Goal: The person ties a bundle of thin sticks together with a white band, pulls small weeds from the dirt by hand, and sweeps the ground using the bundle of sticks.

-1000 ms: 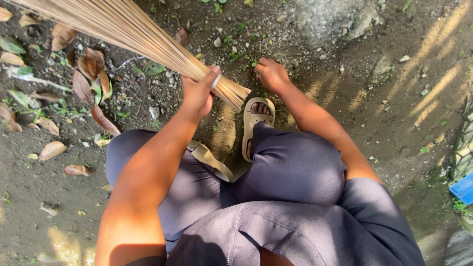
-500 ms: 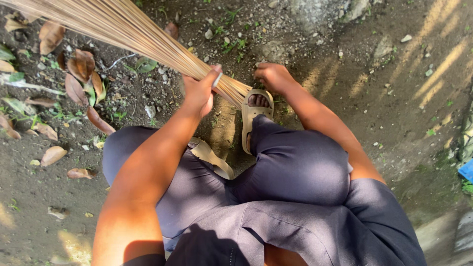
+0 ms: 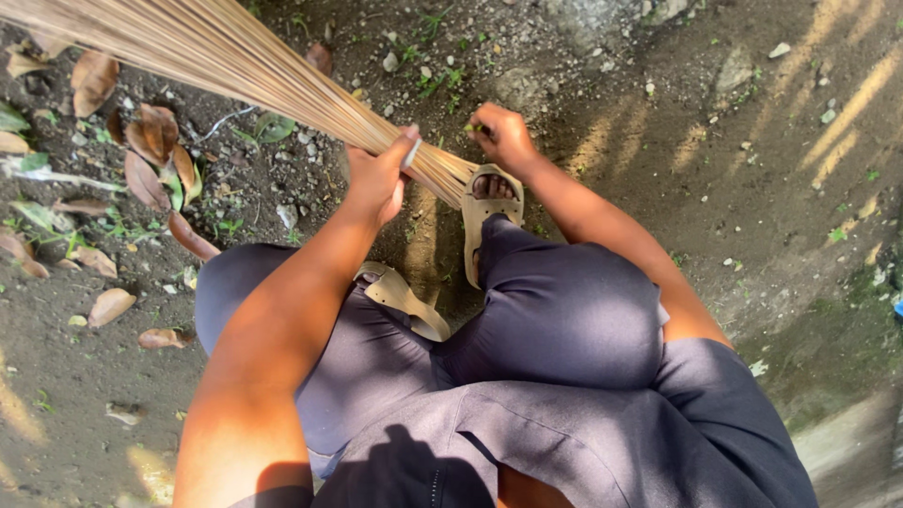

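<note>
A bundle of thin tan broom sticks (image 3: 216, 56) runs from the upper left down to its cut end near my foot. My left hand (image 3: 381, 174) is wrapped around the bundle close to that end. Just right of the bundle's end, my right hand (image 3: 503, 136) pinches something small and green; I cannot tell what it is. I am crouched, with dark trousers (image 3: 555, 310) over my knees. A tan sandal (image 3: 486, 212) on one foot sits right under the bundle's end. A second sandal (image 3: 400, 296) shows between my legs.
Bare dirt ground (image 3: 734, 188) with small stones and sparse weeds lies all around. Several dry brown leaves (image 3: 155, 155) are scattered at the left. A flat grey stone (image 3: 602, 14) sits at the top edge. Sun streaks cross the upper right.
My right hand has shifted slightly left, closer to the bundle's end. The left hand keeps its grip on the sticks. The view has tilted a little.
</note>
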